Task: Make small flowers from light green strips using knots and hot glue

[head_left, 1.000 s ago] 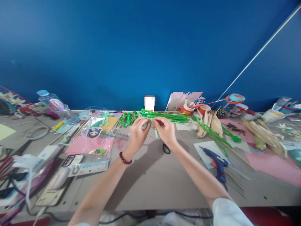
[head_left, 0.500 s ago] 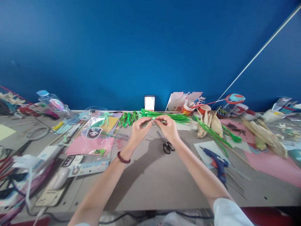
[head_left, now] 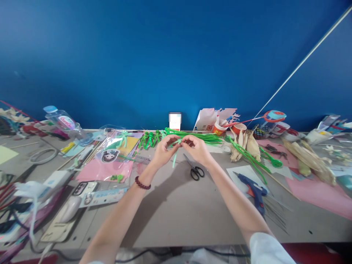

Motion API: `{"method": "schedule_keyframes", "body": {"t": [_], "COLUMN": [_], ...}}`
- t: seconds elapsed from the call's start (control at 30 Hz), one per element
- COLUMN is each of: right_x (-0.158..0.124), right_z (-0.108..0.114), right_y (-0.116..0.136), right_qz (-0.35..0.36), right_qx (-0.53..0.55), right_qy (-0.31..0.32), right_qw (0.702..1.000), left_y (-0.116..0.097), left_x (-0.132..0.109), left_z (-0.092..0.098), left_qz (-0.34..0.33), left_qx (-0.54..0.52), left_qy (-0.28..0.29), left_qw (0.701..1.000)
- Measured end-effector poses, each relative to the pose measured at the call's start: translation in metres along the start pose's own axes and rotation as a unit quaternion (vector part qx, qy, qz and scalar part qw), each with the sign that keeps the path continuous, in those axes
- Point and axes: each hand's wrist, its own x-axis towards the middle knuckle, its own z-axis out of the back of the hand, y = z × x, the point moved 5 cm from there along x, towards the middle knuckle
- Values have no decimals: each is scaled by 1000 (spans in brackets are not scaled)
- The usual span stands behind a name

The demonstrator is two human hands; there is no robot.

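Note:
A pale green pipe cleaner (head_left: 174, 160) is pinched between my two hands, one end of it hanging down toward the table. My left hand (head_left: 164, 149), with a dark bead bracelet on its wrist, grips it with thumb and fingertips. My right hand (head_left: 195, 149) meets it there, fingertips closed on the same piece. Behind the hands lies a bundle of bright green pipe cleaners (head_left: 203, 137). Several small twisted green figures (head_left: 150, 139) stand left of the bundle. Black-handled scissors (head_left: 195, 170) rest on the table just below my right hand.
A blue glue gun (head_left: 255, 192) lies on white paper at the right, near dried husks (head_left: 310, 159) and pink paper (head_left: 319, 190). Paper cups (head_left: 219, 128) stand at the back. On the left are a plastic bag (head_left: 111, 146), a bottle (head_left: 63, 119) and a mouse (head_left: 70, 209).
The pale green pipe cleaner's hanging end now shows below my left fingers; before, only a small bit showed between the fingertips. Both hands have stayed nearly in place.

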Motion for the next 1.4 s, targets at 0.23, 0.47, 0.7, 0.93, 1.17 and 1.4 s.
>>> {"method": "schedule_keyframes", "body": {"t": [0.23,0.47,0.7,0.93,1.17,1.4], "right_x": [0,-3,1,-2,-2,1], "right_z": [-4,-8,-1,-6,-3,-6], "right_y": [-2,-1,-1,3,3,-18], "right_qz": [-29,-87,-6,82,45,-82], "right_qx": [96,248,73,4,15,138], "right_qy": [54,131,9,-9,-44,-42], "right_qw": [993,956,997,997,998,986], "left_y": [-2,-12,-7,-18,-17,-12], "left_x": [-1,-1,2,-2,-4,-5], "left_z": [2,6,5,3,1,-2], "left_qz": [-17,-2,12,-66,-99,-118], "left_qx": [-50,-89,25,145,175,255], "left_qy": [50,79,45,19,41,37], "left_qw": [997,993,999,987,979,959]}}
